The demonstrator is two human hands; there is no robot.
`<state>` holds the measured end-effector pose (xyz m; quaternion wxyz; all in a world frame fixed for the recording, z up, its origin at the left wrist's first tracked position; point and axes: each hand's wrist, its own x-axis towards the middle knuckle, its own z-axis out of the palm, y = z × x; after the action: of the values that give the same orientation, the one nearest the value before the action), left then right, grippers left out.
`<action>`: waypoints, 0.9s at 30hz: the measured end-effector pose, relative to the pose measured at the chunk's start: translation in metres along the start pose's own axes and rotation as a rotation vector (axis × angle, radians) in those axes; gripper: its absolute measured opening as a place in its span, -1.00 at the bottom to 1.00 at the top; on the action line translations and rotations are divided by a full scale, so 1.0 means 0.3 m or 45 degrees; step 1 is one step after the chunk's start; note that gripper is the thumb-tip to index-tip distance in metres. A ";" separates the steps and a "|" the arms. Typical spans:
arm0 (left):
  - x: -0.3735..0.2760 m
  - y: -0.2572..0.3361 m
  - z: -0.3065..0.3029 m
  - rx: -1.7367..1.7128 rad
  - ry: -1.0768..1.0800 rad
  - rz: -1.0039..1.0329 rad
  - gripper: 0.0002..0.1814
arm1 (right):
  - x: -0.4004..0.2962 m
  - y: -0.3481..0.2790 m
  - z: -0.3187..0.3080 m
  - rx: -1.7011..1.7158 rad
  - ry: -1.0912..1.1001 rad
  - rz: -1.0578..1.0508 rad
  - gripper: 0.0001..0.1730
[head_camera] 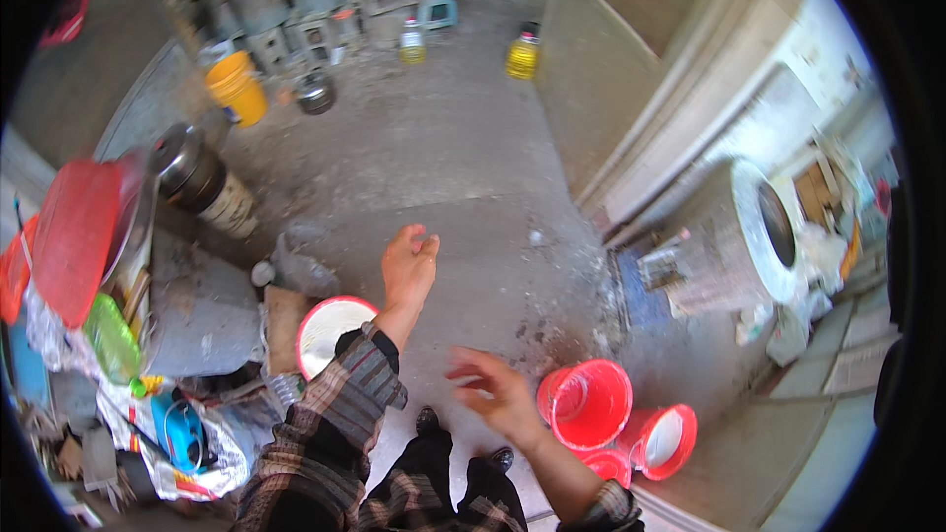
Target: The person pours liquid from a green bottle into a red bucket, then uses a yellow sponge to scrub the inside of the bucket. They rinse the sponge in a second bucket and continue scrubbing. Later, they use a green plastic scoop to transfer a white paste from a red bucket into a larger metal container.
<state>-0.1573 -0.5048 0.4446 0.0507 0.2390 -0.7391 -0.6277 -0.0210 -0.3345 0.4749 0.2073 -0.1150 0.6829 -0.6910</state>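
Observation:
My left hand (409,266) is held out in mid-air over the concrete floor, fingers curled a little, with nothing in it. Lower and to the right, my right hand (491,388) is also raised and empty, its fingers apart and slightly blurred. Beside my left forearm a round red-rimmed container (332,332) holds something whitish; my sleeve hides part of it. To the right of my right hand are a large red plastic bucket (591,406), another red bucket (669,443) with something white inside, and a lower red one (610,465) partly hidden by my forearm.
A cylindrical stove-like drum (709,244) lies in view at right. At left are a grey bin (199,310), a green plastic bottle (112,336) and a gas-cylinder-like vessel (207,185). Farther off are a yellow bucket (238,89) and oil bottles (522,57). A doorway edge (591,199) borders the floor.

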 end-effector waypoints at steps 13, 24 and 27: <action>-0.456 -0.083 0.703 1.211 -0.039 0.714 -0.56 | -0.451 -0.030 -0.201 -0.637 0.848 -0.620 -0.75; -0.430 -0.112 1.159 -0.602 -0.032 -0.498 -0.65 | -0.851 0.178 -0.326 -0.166 1.002 -0.603 -0.75; -0.600 -0.153 1.320 0.236 -0.493 0.538 -0.70 | -0.860 0.060 -0.430 -0.097 1.164 -0.741 -0.77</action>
<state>-0.1338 -0.0764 0.3595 0.0163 -0.0407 -0.8226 -0.5670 0.1533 -0.1043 0.4838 -0.3149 0.0055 0.6680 -0.6742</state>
